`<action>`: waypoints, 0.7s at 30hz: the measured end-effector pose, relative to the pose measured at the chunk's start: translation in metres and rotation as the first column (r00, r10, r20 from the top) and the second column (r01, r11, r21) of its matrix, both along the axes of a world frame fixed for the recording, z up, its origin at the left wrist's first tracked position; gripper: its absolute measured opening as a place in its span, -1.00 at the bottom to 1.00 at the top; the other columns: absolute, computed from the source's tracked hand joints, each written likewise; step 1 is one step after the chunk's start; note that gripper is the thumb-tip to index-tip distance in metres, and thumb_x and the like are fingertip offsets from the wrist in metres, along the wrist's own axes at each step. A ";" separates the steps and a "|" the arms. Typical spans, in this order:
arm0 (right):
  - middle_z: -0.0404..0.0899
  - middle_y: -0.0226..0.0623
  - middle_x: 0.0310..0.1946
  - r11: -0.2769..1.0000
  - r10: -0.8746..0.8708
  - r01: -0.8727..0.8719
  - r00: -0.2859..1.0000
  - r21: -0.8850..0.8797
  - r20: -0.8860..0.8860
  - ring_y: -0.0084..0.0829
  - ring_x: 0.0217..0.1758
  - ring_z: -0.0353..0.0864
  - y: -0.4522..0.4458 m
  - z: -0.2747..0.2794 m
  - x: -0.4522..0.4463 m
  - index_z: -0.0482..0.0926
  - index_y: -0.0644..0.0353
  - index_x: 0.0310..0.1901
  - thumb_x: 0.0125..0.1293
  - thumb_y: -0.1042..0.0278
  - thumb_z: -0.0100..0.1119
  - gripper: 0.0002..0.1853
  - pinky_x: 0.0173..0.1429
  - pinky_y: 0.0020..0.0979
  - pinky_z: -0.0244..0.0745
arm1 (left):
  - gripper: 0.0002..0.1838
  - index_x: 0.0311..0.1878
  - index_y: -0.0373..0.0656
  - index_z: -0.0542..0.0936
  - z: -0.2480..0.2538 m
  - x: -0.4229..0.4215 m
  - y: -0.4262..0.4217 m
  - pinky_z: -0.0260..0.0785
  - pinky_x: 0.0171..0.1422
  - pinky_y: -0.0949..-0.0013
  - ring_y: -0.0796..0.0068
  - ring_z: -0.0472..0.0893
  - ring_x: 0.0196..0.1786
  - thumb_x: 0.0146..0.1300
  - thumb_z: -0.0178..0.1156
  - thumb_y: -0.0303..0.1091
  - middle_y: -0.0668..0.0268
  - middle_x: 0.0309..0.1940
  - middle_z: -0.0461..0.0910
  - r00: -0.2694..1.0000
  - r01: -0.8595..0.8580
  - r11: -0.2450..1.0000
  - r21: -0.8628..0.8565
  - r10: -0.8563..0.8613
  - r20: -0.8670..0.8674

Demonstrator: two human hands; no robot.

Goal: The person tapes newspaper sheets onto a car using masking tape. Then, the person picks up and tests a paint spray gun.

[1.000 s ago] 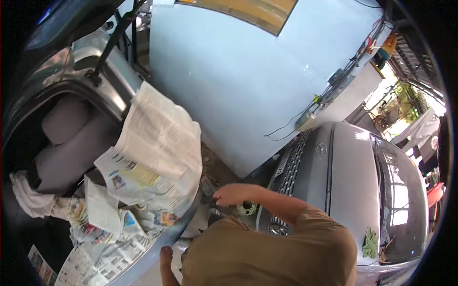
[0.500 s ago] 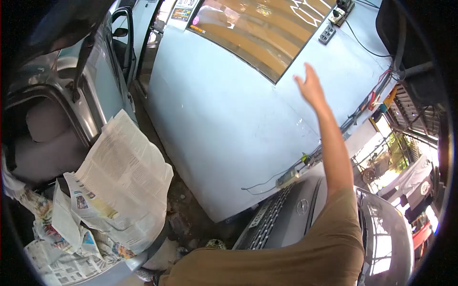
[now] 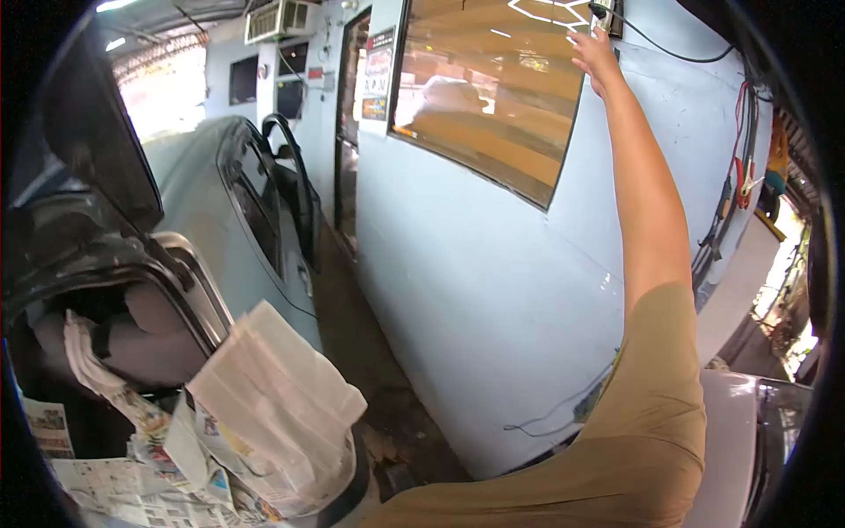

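- While reaching high along the pale blue painted wall [image 3: 493, 299], holds the bare right hand [image 3: 598, 66] at a small white socket [image 3: 602, 23] with a curved black cable [image 3: 695, 62].
- Has the right grip partly open, fingers spread, with no visible hold; cannot tell touching from just beside.
- Cannot tell the left hand's grip, out of view.
- Behind the fingertips, shows a black-framed window with tan bands [image 3: 493, 141].
- At lower left, shows creased printed newspaper sheets [image 3: 282, 405] draped by the silver-green car [image 3: 187, 172].

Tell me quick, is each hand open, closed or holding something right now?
Left hand: out of view, so it cannot be told.
Right hand: open, nothing visibly held, near the black plug; contact unclear.
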State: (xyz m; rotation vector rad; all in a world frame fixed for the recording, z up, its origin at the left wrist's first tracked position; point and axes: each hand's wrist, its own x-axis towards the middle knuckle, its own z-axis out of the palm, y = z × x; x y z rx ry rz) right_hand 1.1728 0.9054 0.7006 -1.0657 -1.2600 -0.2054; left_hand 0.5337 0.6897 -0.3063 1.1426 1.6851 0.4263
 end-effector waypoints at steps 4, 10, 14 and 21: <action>0.31 -0.09 0.42 0.969 0.200 -0.181 0.974 0.166 -0.104 -0.11 0.42 0.39 0.026 0.041 0.028 -0.10 0.09 0.62 0.27 0.25 0.42 0.04 0.29 -0.09 0.43 | -0.77 -0.15 -0.20 0.63 0.023 0.019 0.025 0.51 -0.17 0.14 0.17 0.65 -0.26 0.32 0.14 -0.23 0.12 -0.30 0.67 1.000 -0.021 0.999 0.024 0.021 -0.006; 0.45 -0.32 0.14 0.894 0.416 -0.372 0.896 0.249 -0.155 -0.23 0.33 0.44 0.067 0.108 0.072 0.44 0.12 0.11 0.27 0.41 0.30 -0.60 0.35 0.05 0.40 | -0.76 -0.14 -0.21 0.64 0.047 0.024 0.040 0.52 -0.12 0.13 0.14 0.66 -0.23 0.31 0.15 -0.24 0.08 -0.27 0.68 0.995 -0.098 0.995 0.015 0.098 -0.019; 0.55 -0.28 0.02 0.871 0.465 -0.428 0.877 0.241 -0.120 -0.26 0.17 0.51 0.097 0.121 0.062 0.57 0.08 -0.04 0.44 0.20 0.06 -0.79 0.28 -0.02 0.39 | -0.75 -0.14 -0.22 0.65 0.047 0.015 0.029 0.52 -0.10 0.12 0.12 0.67 -0.20 0.31 0.15 -0.25 0.06 -0.25 0.69 0.986 -0.166 0.986 -0.013 0.165 -0.037; 0.52 -0.15 0.05 0.779 0.521 -0.540 0.840 0.319 0.150 -0.20 0.09 0.55 0.150 -0.025 -0.049 0.47 0.16 0.04 0.58 -0.05 -0.18 -0.58 0.18 -0.10 0.50 | -0.75 -0.13 -0.23 0.66 -0.017 -0.028 -0.167 0.53 -0.04 0.11 0.09 0.69 -0.16 0.30 0.15 -0.26 0.01 -0.22 0.71 0.886 -0.461 0.880 -0.113 0.449 -0.115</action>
